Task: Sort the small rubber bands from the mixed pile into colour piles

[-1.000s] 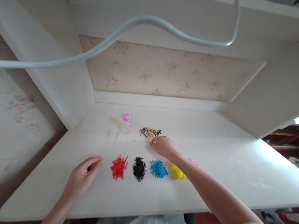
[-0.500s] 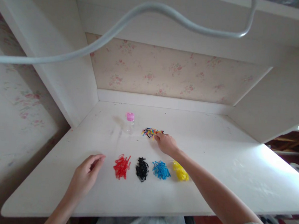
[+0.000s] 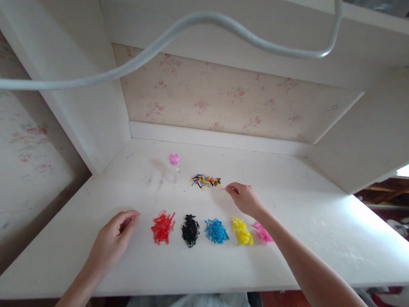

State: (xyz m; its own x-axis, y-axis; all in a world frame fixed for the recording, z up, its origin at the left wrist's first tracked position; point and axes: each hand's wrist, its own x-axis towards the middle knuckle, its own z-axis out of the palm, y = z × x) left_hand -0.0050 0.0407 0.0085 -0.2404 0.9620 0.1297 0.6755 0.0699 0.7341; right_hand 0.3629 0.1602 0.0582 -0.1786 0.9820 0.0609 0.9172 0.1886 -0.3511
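Observation:
My right hand is closed in a pinch on a small pink rubber band, just right of a mixed pile of coloured rubber bands. My left hand rests on the table, thumb and fingers curled together, with nothing showing between them. Beside it begins a row of sorted piles: red rubber bands, black rubber bands, blue rubber bands, yellow rubber bands and pink rubber bands. The pink pile is partly hidden by my right forearm.
A small clear bottle with a pink cap stands left of the mixed pile. White side panels and a back edge bound the white table. A pale cable crosses the view high up, near the camera.
My right hand has drawn back rightward from the mixed pile, bringing out a pink rubber band. The pink pile has come into view behind my forearm. My left hand has stayed by the red pile.

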